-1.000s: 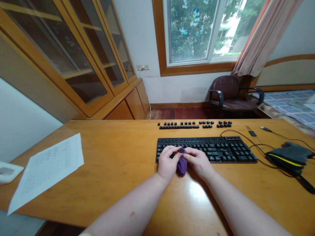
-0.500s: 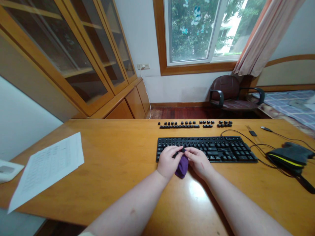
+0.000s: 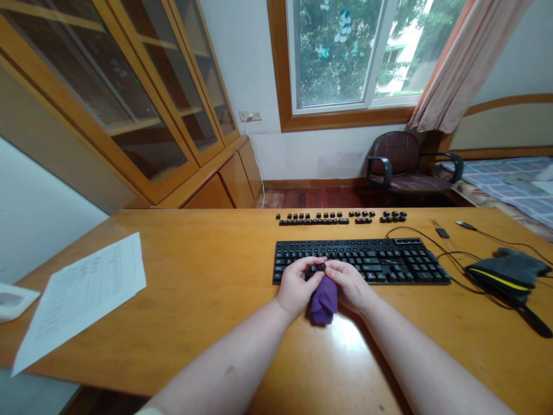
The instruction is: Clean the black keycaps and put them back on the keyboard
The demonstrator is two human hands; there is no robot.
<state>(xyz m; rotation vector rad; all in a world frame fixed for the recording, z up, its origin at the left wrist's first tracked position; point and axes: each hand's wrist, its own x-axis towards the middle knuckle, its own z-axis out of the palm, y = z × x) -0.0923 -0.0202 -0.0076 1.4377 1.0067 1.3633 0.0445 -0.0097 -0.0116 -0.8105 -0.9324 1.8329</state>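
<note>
My left hand (image 3: pixel 298 286) pinches a small black keycap (image 3: pixel 321 267) between thumb and fingers, just above the near edge of a black keyboard (image 3: pixel 406 262). Close beside it, my right hand (image 3: pixel 351 285) is closed on a purple cloth (image 3: pixel 324 302), which bunches up against the keycap and hangs down over the desk. The two hands nearly meet at the fingertips and hide part of the keyboard's lower keys. Behind the keyboard, loose black keycaps (image 3: pixel 313 222) lie in two rows.
Printed sheets (image 3: pixel 86 294) lie at the left of the wooden desk (image 3: pixel 194 259). On the right are a small black piece (image 3: pixel 442 233), a USB plug (image 3: pixel 465 225) with cable, and a dark pouch-like item with yellow trim (image 3: pixel 501 276). An armchair (image 3: pixel 395 158) stands beyond.
The purple cloth has shifted and now hangs lower and wider below the fingers. Both hands stay almost in place, fingers turning slightly around the keycap.
</note>
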